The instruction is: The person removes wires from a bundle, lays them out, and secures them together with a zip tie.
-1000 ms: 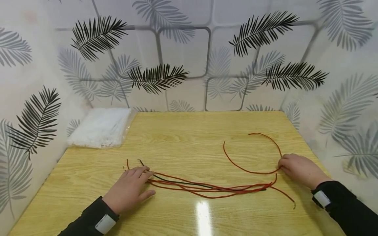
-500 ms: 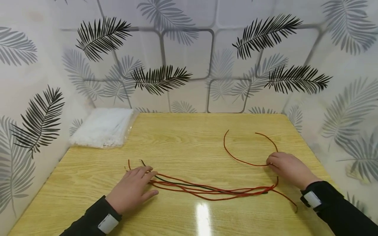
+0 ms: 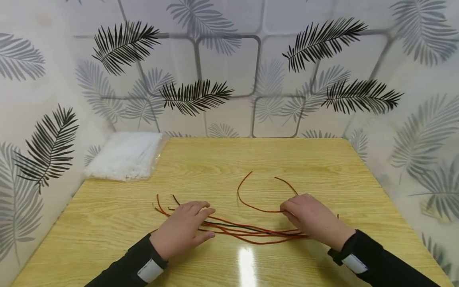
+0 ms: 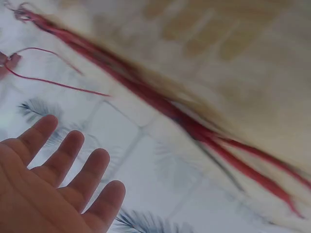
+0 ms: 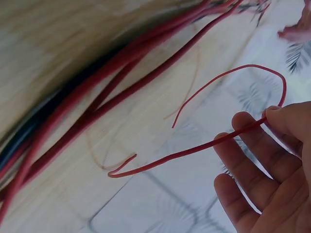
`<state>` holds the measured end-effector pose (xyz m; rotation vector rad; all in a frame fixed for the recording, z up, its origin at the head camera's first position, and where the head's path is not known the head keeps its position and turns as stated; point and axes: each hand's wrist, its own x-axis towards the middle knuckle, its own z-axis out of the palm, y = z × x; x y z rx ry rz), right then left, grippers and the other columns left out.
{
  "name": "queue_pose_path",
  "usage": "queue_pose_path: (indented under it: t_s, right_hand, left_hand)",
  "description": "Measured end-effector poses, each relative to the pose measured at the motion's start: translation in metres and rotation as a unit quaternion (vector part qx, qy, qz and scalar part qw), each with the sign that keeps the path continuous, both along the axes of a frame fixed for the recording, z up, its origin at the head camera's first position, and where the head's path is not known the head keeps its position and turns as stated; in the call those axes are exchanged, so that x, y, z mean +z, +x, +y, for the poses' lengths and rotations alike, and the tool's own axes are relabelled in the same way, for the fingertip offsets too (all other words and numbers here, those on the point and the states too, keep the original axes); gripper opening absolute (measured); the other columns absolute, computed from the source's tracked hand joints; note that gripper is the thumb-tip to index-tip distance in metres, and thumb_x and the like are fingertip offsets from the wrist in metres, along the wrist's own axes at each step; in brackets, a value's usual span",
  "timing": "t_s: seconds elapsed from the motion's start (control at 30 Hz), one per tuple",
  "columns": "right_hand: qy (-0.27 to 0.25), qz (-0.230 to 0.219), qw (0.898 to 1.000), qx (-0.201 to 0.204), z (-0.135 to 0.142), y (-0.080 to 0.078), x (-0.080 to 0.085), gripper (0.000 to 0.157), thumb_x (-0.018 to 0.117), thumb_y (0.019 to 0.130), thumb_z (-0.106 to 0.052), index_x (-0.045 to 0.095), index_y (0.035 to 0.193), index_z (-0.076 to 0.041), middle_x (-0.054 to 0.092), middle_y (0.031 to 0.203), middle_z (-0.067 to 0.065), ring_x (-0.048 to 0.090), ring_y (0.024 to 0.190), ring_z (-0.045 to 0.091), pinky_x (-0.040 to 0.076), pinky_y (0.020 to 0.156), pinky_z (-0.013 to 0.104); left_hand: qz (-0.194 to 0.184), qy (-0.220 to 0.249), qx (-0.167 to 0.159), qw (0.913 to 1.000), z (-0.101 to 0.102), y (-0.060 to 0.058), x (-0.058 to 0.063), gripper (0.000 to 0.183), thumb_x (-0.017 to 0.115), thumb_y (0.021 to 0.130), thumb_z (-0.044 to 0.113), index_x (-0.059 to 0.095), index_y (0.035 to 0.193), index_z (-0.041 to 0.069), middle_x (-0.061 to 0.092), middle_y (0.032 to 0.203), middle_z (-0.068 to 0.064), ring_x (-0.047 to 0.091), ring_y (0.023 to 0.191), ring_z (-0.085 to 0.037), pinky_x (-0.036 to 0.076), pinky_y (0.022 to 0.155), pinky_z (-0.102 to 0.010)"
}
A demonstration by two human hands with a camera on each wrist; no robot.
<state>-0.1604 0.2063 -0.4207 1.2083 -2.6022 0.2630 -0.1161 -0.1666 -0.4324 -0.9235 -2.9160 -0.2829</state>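
Between thumb and fingertips my right hand (image 3: pixel 315 219) pinches one bent red wire (image 5: pixel 189 148). In the head view its two ends curve away toward the back of the table. Below it lies a loose bundle of several red wires and a dark green one (image 3: pixel 251 231), running left to right. My left hand (image 3: pixel 186 229) is over the bundle's left part with fingers spread; the left wrist view shows its palm bare and fingers (image 4: pixel 97 167) straight. My right hand and forearm hide the bundle's right end in the head view.
A clear plastic bag of white pieces (image 3: pixel 125 155) lies at the table's back left. The wood-grain table (image 3: pixel 215 159) meets a leaf-patterned wall covering (image 3: pixel 229 59) behind and at both sides. A bright reflection shows near the front.
My right hand has moved left with the pinched red wire, over the bundle's right part. My left hand has slid right along the bundle, uncovering more of its left ends.
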Motion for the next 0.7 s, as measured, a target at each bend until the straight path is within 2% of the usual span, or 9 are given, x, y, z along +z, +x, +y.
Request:
queue_pose_path:
  t_s: [0.13,0.23,0.33,0.43,0.57,0.7]
  right_hand:
    - [-0.01,0.006,0.999,0.038,-0.021,0.012,0.0,0.017,0.077,0.086,-0.011,0.068,0.1,-0.016,0.066,0.093,-0.009,0.062,0.085,0.008,0.052,0.08,0.036]
    - [-0.014,0.002,0.998,0.06,-0.034,0.019,0.0,0.018,0.077,0.087,-0.011,0.067,0.101,-0.017,0.065,0.093,-0.009,0.061,0.085,0.007,0.052,0.079,0.035]
    - [-0.017,-0.011,0.998,0.064,-0.041,0.025,0.001,0.017,0.076,0.088,-0.013,0.067,0.101,-0.018,0.064,0.093,-0.011,0.06,0.084,0.005,0.052,0.078,0.033]
    - [-0.016,-0.03,0.998,0.061,-0.042,0.028,0.001,0.015,0.074,0.09,-0.015,0.067,0.102,-0.019,0.063,0.093,-0.012,0.058,0.084,0.004,0.051,0.079,0.032]
    - [-0.009,-0.046,0.997,0.068,-0.038,0.028,-0.001,0.015,0.072,0.092,-0.015,0.066,0.105,-0.017,0.064,0.094,-0.011,0.059,0.084,0.004,0.052,0.079,0.033]
    - [0.01,-0.044,0.996,0.074,-0.028,0.024,-0.004,0.017,0.071,0.092,-0.013,0.065,0.108,-0.017,0.065,0.094,-0.011,0.06,0.084,0.004,0.052,0.078,0.033]
  left_hand:
    - [0.024,0.005,-0.041,0.9989,0.022,-0.004,0.008,0.06,0.062,0.095,0.049,0.051,0.144,0.016,0.05,0.145,-0.005,0.045,0.134,-0.027,0.037,0.11,-0.047]
    - [0.052,-0.013,-0.075,0.9958,0.034,-0.007,0.01,0.055,0.064,0.096,0.044,0.053,0.143,0.018,0.051,0.145,-0.002,0.047,0.134,-0.023,0.039,0.109,-0.043]
    - [0.067,-0.038,-0.101,0.9919,0.042,-0.01,0.01,0.039,0.064,0.097,0.038,0.063,0.131,0.02,0.058,0.138,0.001,0.052,0.129,-0.02,0.041,0.107,-0.041]
    - [0.063,-0.048,-0.12,0.9897,0.046,-0.011,0.008,0.017,0.063,0.099,0.032,0.07,0.111,0.023,0.067,0.118,0.006,0.059,0.116,-0.014,0.043,0.104,-0.039]
    - [0.043,-0.034,-0.118,0.9914,0.043,-0.011,0.007,0.008,0.061,0.1,0.024,0.069,0.098,0.023,0.068,0.095,0.012,0.062,0.096,-0.008,0.046,0.099,-0.038]
    - [0.036,-0.035,-0.095,0.9942,0.034,-0.011,0.008,0.01,0.061,0.099,0.018,0.07,0.101,0.021,0.069,0.091,0.01,0.063,0.088,-0.01,0.048,0.09,-0.037]
